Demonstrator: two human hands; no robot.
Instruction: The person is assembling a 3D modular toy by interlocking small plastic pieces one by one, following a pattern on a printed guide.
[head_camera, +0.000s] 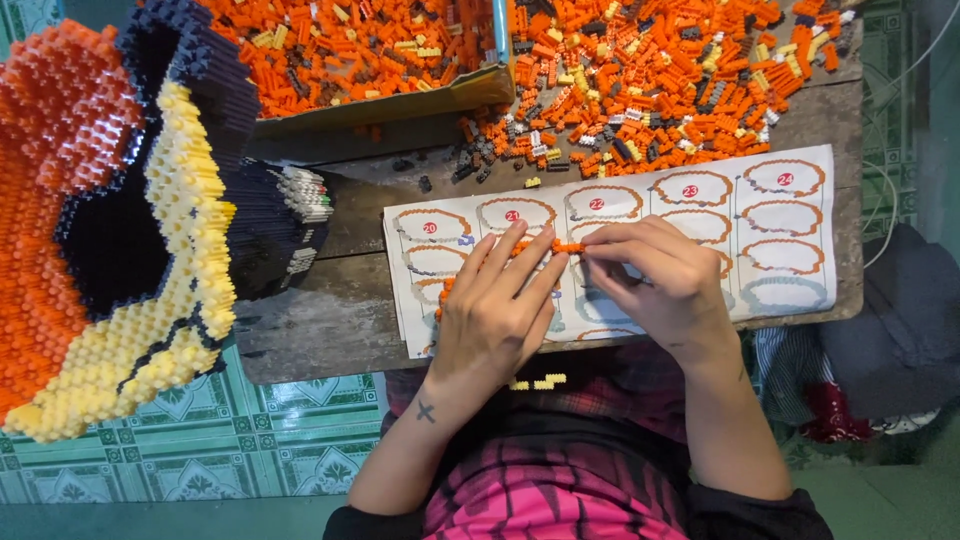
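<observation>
— What are the hands doing?
— Both are lying palm-down on a paper instruction sheet (770, 235) on a worn wooden table (330, 320). The left hand (492, 310) and right hand (665, 275) are pinching a thin, studded strip of orange bricks (560, 247) between their fingertips.
— Anything nearby?
— Loose orange bricks (640, 70) are lying beyond the sheet.

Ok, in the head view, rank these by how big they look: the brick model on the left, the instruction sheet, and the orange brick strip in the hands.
1. Brick model, though it sits nearer the camera, which inflates it.
2. Instruction sheet.
3. Orange brick strip, pinched between the left hand and right hand, mostly hidden.
</observation>
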